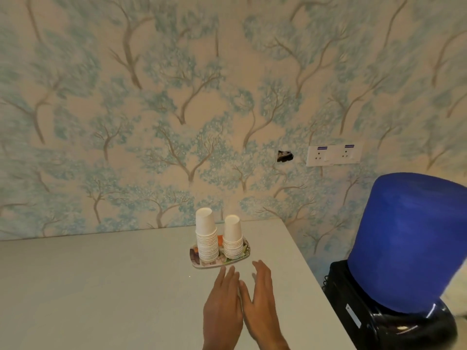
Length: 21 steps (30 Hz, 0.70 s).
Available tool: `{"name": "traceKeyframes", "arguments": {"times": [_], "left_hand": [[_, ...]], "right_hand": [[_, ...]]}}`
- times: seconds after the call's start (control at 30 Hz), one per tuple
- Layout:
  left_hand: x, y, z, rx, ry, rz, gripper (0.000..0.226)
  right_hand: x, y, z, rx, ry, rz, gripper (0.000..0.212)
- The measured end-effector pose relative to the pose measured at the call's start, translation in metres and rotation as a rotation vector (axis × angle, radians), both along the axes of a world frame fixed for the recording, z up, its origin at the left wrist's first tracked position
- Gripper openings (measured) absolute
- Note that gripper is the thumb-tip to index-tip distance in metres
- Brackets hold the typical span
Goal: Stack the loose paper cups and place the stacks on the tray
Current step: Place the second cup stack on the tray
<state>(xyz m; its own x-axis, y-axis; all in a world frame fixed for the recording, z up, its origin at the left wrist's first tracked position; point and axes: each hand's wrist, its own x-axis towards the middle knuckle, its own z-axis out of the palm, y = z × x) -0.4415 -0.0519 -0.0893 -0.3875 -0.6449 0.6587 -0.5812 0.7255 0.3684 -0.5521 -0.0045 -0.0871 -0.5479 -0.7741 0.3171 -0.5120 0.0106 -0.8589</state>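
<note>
Two upside-down paper cup stacks (219,236) stand on patterned tray (195,260); left hand (222,306) and right hand (260,304) flat, fingers straight, holding nothing, just before tray.

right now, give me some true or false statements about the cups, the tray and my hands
The left stack and right stack both stand on the tray. True.
The right stack is taller. False: the left stack is taller.
The left hand and right hand are open, holding nothing. True.
The stacks stand mouth up. False: they are upside down.
The blue bottle stands on the table. False: it sits on the black dispenser beside it.
</note>
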Motion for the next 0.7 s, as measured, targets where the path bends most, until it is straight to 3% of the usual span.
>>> {"name": "traceKeyframes", "arguments": {"times": [0.17, 0.37, 0.7], "left_hand": [[0.040, 0.046, -0.011, -0.004, -0.078, -0.077, 0.043], [0.082, 0.096, -0.010, -0.054, -0.087, -0.087, 0.036], [0.148, 0.179, -0.014, -0.092, -0.083, -0.093, 0.052]], "right_hand": [[0.025, 0.051, 0.004, 0.008, -0.127, -0.038, 0.053], [0.048, 0.106, 0.001, -0.047, -0.114, -0.075, 0.055], [0.118, 0.216, 0.013, 0.078, 0.320, 0.115, 0.052]]}}
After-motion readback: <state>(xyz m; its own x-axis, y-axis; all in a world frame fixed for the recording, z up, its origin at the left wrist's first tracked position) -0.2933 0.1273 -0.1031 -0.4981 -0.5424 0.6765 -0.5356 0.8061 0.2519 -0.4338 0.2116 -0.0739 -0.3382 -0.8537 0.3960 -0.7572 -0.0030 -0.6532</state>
